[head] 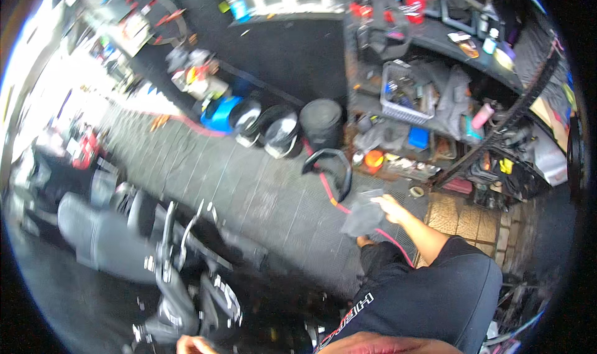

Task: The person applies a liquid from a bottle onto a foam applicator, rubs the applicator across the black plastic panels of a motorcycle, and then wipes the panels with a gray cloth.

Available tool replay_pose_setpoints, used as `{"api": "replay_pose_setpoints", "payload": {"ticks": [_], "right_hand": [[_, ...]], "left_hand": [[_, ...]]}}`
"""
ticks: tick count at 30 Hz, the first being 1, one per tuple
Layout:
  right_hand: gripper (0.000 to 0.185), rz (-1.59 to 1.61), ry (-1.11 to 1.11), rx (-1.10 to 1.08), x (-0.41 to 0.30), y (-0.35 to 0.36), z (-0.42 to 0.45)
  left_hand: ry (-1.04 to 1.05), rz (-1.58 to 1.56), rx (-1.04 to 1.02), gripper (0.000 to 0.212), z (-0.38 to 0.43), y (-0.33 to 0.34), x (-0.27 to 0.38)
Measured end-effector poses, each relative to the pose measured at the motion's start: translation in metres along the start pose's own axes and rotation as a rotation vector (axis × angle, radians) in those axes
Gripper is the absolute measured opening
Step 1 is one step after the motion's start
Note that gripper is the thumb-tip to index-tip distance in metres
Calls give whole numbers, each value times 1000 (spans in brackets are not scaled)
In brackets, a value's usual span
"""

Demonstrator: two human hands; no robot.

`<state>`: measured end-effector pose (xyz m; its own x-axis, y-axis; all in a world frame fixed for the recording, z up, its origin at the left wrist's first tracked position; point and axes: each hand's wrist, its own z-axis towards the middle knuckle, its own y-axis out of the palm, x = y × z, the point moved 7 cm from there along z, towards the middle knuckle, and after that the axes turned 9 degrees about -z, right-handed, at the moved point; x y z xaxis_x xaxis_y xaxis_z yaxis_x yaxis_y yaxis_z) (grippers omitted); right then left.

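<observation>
My right hand (391,208), on the right of the view, is closed on the upper edge of a grey cloth (364,216), which hangs above the dark floor mat. My left hand (193,344) shows only in part at the bottom edge, near a motorcycle; its grip is not clear. The motorcycle, with a dark seat (107,235), stands at the lower left and is blurred. Close to the cloth, a red hose (325,185) runs over the ribbed mat (261,186), beside a black curved loop-shaped part (347,167).
Several buckets, one a black bucket (282,130), stand along the mat beside a blue container (217,114). At the right, shelves hold a grey plastic basket (408,116), a red bottle (415,2) and other supplies. A roll of tape (416,191) lies near the shelf foot.
</observation>
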<state>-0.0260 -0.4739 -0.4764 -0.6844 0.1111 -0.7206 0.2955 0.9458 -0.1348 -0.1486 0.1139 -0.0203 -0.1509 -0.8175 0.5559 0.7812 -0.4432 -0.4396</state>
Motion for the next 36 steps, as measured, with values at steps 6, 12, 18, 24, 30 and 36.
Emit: {"api": "replay_pose_setpoints", "payload": {"ticks": [6, 12, 18, 24, 30, 36], "right_hand": [[38, 688, -110, -163, -257, -52, -58], [34, 953, -1035, 555, -392, -321, -152], [58, 310, -1154, 1434, -503, -568, -265], [44, 356, -1120, 1567, -390, -380, -133], [34, 53, 10, 1086, -172, -55, 141], [25, -593, -150, -179, -411, 433, 400]], "left_hand": [[-714, -495, -981, 23, -160, 350, -24], [-697, -314, -1715, 49, -406, 502, -161], [-553, -368, -1806, 27, -323, 594, -170], [-1201, -349, -1122, 45, -183, 595, -331], [-1381, 124, -1379, 72, -142, 712, -404], [-490, -340, -1657, 46, 97, 859, -591]]}}
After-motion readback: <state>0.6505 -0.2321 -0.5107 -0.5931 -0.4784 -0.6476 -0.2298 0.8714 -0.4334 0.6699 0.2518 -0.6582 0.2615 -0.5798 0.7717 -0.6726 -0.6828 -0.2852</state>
